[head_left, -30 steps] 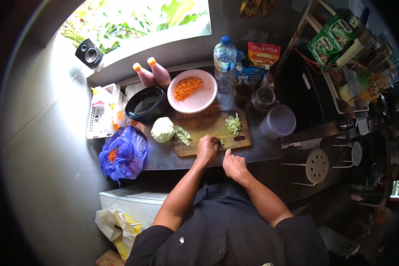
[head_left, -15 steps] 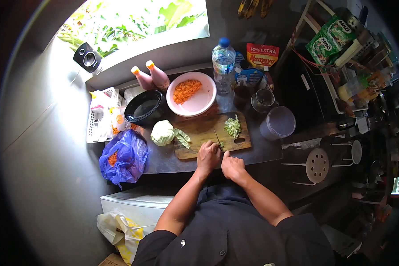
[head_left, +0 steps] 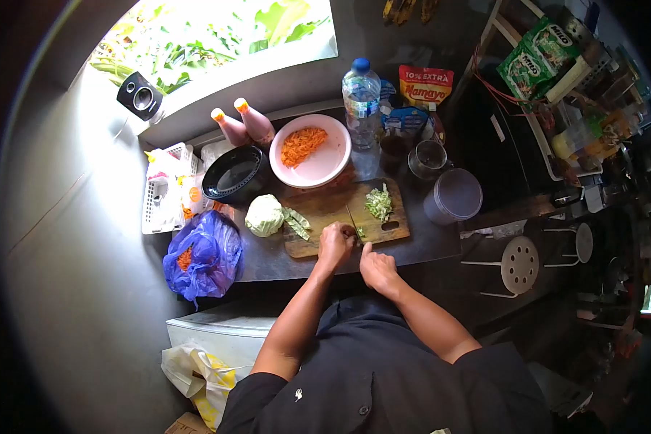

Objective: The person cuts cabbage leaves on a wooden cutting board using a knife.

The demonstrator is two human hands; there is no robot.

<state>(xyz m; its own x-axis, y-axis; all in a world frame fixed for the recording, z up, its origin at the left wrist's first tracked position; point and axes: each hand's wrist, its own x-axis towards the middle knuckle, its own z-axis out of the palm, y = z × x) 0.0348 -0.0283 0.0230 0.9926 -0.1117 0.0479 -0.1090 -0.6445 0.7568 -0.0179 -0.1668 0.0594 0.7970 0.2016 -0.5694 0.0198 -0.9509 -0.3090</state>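
Observation:
A wooden cutting board [head_left: 325,199] lies at the table's front edge. My left hand [head_left: 337,246] is closed at its near edge, pressing a small piece of green cabbage [head_left: 361,232] whose larger part is hidden by the fingers. My right hand [head_left: 378,270] is closed around the handle of a knife [head_left: 351,215], with the index finger stretched along it; the thin blade points away across the board, beside my left fingers. Chopped cabbage [head_left: 378,204] is heaped at the board's right. A cut cabbage head [head_left: 265,215] sits by the left edge, and cabbage strips [head_left: 296,223] lie next to it.
Behind the board stand a pink bowl [head_left: 334,153] with shredded carrot [head_left: 303,147], a black bowl [head_left: 231,189], two bottles and a water bottle [head_left: 362,108]. A glass mug [head_left: 427,158] and a lidded tub [head_left: 453,197] are at right. A blue plastic bag [head_left: 217,264] hangs over the left corner.
My left hand has shifted slightly left on the board. My right hand stays nearly in place with the knife, and the camera view has moved a little.

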